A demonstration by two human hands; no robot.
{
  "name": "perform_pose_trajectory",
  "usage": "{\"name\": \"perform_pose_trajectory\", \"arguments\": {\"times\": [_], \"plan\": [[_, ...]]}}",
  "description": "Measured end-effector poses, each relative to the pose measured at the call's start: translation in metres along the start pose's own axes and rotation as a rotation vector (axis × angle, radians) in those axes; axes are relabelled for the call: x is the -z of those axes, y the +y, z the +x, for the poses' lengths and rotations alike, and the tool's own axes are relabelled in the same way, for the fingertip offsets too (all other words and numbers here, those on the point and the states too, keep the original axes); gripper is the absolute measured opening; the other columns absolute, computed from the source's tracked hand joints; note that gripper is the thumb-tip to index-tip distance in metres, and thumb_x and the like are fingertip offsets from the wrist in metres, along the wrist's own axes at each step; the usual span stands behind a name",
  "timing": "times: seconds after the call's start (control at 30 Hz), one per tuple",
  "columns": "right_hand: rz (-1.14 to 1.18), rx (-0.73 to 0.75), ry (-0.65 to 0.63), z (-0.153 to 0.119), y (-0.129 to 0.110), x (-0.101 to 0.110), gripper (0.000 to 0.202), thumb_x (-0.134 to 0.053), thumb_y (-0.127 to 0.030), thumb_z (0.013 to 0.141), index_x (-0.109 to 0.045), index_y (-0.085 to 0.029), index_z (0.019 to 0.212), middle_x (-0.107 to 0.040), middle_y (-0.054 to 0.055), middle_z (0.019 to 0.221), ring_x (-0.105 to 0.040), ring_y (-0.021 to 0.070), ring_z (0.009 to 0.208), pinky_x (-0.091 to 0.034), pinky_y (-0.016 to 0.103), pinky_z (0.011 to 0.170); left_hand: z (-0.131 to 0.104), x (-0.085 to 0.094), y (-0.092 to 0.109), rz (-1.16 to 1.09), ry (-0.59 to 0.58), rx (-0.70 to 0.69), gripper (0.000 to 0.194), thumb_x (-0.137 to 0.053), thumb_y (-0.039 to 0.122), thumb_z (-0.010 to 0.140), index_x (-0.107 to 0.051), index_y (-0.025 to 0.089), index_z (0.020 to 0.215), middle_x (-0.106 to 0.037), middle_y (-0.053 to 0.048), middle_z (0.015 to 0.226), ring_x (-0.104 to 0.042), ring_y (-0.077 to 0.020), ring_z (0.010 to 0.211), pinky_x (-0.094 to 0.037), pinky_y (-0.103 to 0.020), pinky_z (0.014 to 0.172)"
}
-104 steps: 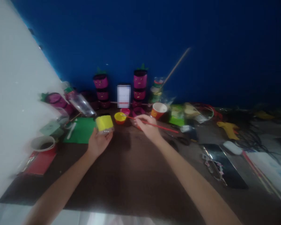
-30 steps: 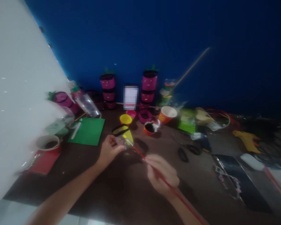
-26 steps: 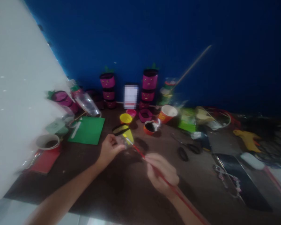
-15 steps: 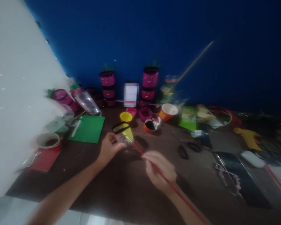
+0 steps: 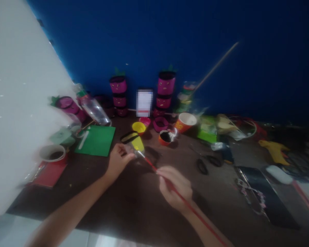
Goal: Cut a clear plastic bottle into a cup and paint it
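My left hand point(image 5: 120, 159) is closed around a small clear plastic piece with a black rim and yellow paint point(image 5: 136, 141) on its side. Between the fingers of my right hand point(image 5: 174, 187) is a long red paintbrush point(image 5: 150, 164), its yellow tip against the painted side of the piece. Just behind stand a yellow paint pot point(image 5: 139, 128) and a pink one point(image 5: 145, 121). To their right are a purple ring-shaped piece point(image 5: 160, 124) and a small orange cup with dark contents point(image 5: 165, 137).
Green sheet point(image 5: 96, 140), clear bottle point(image 5: 96, 111) and cup point(image 5: 52, 153) lie left. Purple figures point(image 5: 118, 92) stand by the blue wall. On the right are scissors point(image 5: 202, 166), an orange cup point(image 5: 185, 122), a dark phone point(image 5: 269, 195) and a yellow glue gun point(image 5: 275, 151).
The plastic piece has turned and tilted in my left hand, so its yellow side looks shorter. The brush tip has moved slightly left and down along with it.
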State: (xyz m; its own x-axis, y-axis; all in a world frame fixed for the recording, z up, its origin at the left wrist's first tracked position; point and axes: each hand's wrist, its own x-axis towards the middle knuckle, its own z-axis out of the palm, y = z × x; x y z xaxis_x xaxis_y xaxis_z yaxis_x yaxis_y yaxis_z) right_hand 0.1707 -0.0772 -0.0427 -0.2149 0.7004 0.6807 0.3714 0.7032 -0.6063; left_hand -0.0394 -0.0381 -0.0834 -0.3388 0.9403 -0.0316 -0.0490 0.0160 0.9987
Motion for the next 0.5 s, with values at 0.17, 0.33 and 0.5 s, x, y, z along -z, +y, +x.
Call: {"name": "perform_pose_trajectory", "arguments": {"times": [0.17, 0.33, 0.5], "plan": [[-0.001, -0.015, -0.009, -0.0008, 0.0, 0.0005, 0.024, -0.054, -0.006, 0.074, -0.065, -0.02, 0.089, -0.067, 0.005, 0.079, -0.066, 0.0157, 0.07, -0.056, 0.026, 0.064, 0.0015, 0.0014, 0.002, -0.031, 0.03, 0.0, 0.038, -0.076, 0.021, 0.05, -0.047, 0.019, 0.074, -0.062, 0.0, 0.075, -0.065, -0.0186, 0.075, -0.051, -0.035, 0.077], [0.017, -0.003, -0.022, -0.0024, 0.0016, 0.0008, 0.025, -0.054, -0.004, 0.074, -0.063, -0.02, 0.09, -0.067, 0.005, 0.079, -0.065, 0.0157, 0.07, -0.055, 0.027, 0.064, 0.0036, 0.0025, 0.0034, -0.05, 0.034, -0.011, 0.035, -0.075, 0.021, 0.053, -0.049, 0.018, 0.076, -0.063, -0.001, 0.076, -0.065, -0.0185, 0.077, -0.051, -0.036, 0.078], [0.031, 0.029, 0.034, -0.0035, -0.0004, 0.0054, 0.025, -0.053, -0.004, 0.074, -0.061, -0.02, 0.091, -0.066, 0.006, 0.078, -0.066, 0.0179, 0.073, -0.056, 0.03, 0.066, 0.005, 0.001, 0.005, -0.051, 0.09, -0.016, 0.032, -0.073, 0.02, 0.056, -0.049, 0.018, 0.077, -0.062, 0.0, 0.076, -0.064, -0.0169, 0.076, -0.051, -0.034, 0.078]]}}
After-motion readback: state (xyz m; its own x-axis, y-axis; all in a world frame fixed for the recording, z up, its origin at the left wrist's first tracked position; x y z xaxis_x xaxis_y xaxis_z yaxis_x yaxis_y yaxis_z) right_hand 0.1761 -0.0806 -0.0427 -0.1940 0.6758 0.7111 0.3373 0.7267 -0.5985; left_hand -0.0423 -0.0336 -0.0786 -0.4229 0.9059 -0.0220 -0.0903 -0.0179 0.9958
